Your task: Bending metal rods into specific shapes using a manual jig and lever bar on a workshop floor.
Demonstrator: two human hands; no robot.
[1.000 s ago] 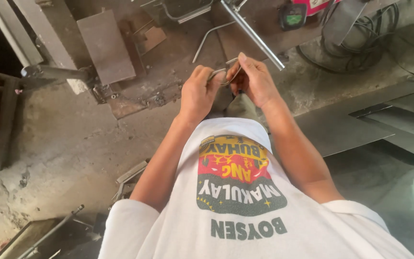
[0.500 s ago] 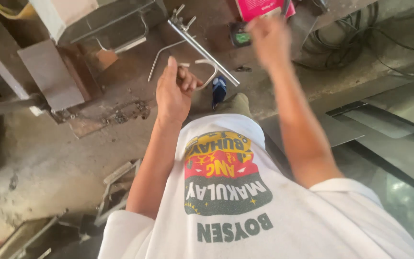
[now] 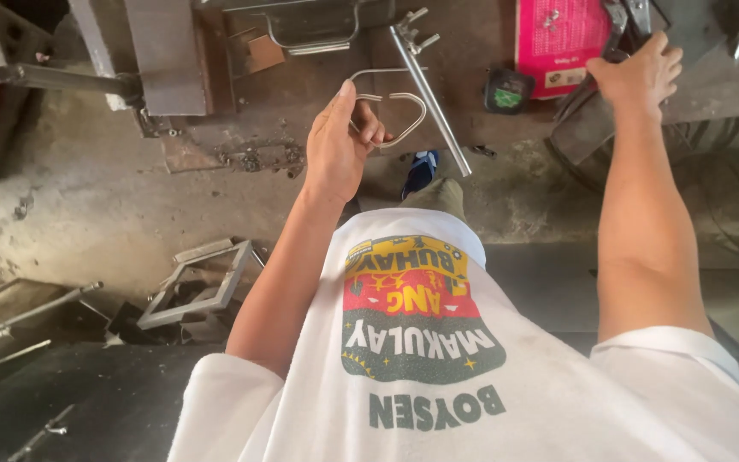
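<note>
Workshop seen from above: rough concrete floor [image 3: 87,205], stained and littered with metal scraps, with a dark metal bench [image 3: 472,60] along the top edge. Left hand [image 3: 339,141] raised at the near edge of the bench, fingers curled around a bent loop of steel rod [image 3: 404,115], thumb pointing up along its left side; loop gripped at its left end, rounded end sticking out to the right of the hand. Just right of the loop, nearly touching it, a straight steel bar [image 3: 434,94] lying diagonally, with small pegs at its far end. Beyond the left hand, a shallow grey metal tray [image 3: 318,21] with a curved handle. Right hand [image 3: 635,73] stretched far to the right, fingers spread and laid flat on dark metal tools [image 3: 622,26] beside a pink packet [image 3: 553,43]; nothing clearly clasped, hold uncertain. Between the two hands, a small black and green box [image 3: 506,90]. Below and left of the left hand, on the floor, a square steel frame [image 3: 198,287] among offcuts. Under the loop, a blue sandal [image 3: 421,171].
</note>
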